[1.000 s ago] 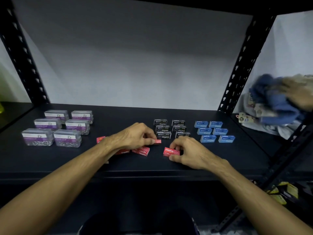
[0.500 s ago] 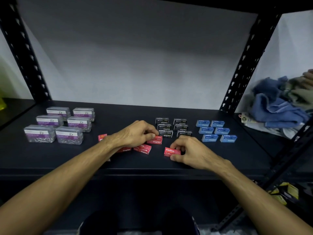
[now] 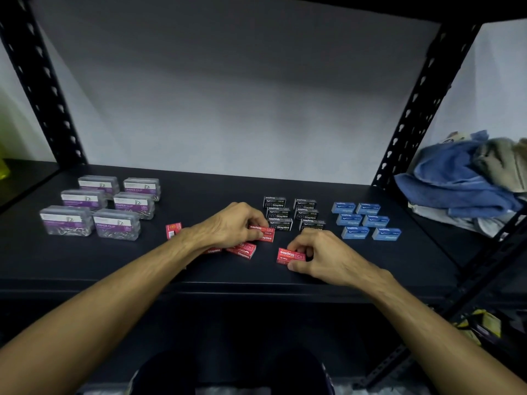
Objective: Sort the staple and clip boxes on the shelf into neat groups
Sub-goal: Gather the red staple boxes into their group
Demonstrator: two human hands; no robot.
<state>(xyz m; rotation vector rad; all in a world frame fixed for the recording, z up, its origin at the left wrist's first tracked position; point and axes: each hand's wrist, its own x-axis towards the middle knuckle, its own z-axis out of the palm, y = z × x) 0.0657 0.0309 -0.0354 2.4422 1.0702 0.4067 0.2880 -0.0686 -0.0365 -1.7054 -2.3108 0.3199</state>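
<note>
Both hands pinch red staple boxes: the left hand (image 3: 232,223) one (image 3: 263,233) at frame centre, the right hand (image 3: 322,252) another (image 3: 289,256). Sliding carelessly, the left could nudge the tidy black boxes (image 3: 291,213) just behind.

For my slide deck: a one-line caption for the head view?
Both hands grip red staple boxes between sorted clip, black and blue groups.

Left hand (image 3: 231,228) pinches a red staples box (image 3: 263,233) on the shelf (image 3: 85,260); right hand (image 3: 325,256) pinches another red staples box (image 3: 288,255).
</note>
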